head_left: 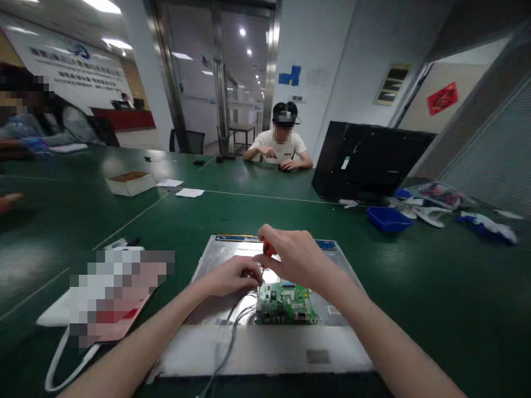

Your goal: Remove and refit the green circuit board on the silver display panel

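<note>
Here's the right hand [296, 257], fingers wrapped round the orange-red handle of a screwdriver [269, 249], held over the middle of a metal-backed LCD panel [249, 348]. And the left hand [238, 275] is right in close — fingers curled at the far left corner of the green circuit board [286, 304], just beside the driver's shaft; whether they pinch anything, I cannot tell. The two hands nearly meet, and the driver's tip is too small to make out. The board itself lies flat on the panel, near its centre, with grey cables [234, 331] running off its left side and over the panel's near edge. Along the panel's far edge, a narrow blue circuit strip [326, 244]. The panel rests on a green tabletop [435, 309]. Beyond it to the right: a blue plastic tray [388, 218], and behind that a black monitor [369, 160]. Beyond it to the left sits a white box [131, 183]. Straight past the panel — a co-worker in a white shirt [286, 143], seated at the table's far side, both hands on the tabletop.
</note>
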A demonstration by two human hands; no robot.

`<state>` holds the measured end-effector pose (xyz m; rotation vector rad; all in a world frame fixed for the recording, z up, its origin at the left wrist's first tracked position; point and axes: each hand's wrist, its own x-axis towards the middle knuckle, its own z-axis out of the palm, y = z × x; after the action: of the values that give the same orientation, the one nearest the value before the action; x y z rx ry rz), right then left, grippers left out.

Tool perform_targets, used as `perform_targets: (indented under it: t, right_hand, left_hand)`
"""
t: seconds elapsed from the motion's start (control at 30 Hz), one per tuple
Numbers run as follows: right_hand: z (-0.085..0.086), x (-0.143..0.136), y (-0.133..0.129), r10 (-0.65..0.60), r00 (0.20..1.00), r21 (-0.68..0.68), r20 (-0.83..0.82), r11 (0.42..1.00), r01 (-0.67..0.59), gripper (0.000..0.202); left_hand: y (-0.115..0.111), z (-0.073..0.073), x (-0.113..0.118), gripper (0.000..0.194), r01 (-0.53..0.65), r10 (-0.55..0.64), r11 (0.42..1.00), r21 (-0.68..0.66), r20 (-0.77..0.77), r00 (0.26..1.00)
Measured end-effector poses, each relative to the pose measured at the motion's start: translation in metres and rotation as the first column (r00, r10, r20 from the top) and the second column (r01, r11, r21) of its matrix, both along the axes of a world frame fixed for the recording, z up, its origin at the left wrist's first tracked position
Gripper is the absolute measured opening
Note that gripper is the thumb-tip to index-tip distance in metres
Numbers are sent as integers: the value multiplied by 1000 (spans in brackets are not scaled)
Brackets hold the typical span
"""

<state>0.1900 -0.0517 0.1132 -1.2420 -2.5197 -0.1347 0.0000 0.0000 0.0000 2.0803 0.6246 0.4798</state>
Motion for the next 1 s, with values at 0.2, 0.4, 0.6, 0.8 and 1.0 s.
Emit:
perform_targets:
  t: [0.2, 0.4, 0.6, 0.8, 1.0]
  right_hand:
    - [4, 2, 2, 18, 1000, -42, -12, 999, -18, 13]
    - [9, 2, -3, 40, 997, -98, -64, 994, -46, 20]
    - [5, 2, -1, 43, 998, -84, -37, 995, -46, 18]
    - [7, 3, 0, 30, 999, -77, -25, 997, -31, 18]
    - [7, 3, 0, 27, 1000, -84, -10, 996, -27, 18]
  left_hand:
    - [2, 0, 2, 12, -20, 20, 1000, -7, 4, 1000]
    - [0, 0, 3, 10, -40, 40, 999, -1, 3, 999]
    - [-2, 1, 4, 7, -9, 9, 1000, -15, -4, 1000]
    - [-3, 3, 6, 6, -6, 6, 1000, -2, 17, 1000]
    - [-3, 3, 6, 8, 2, -2, 1000, -23, 22, 1000]
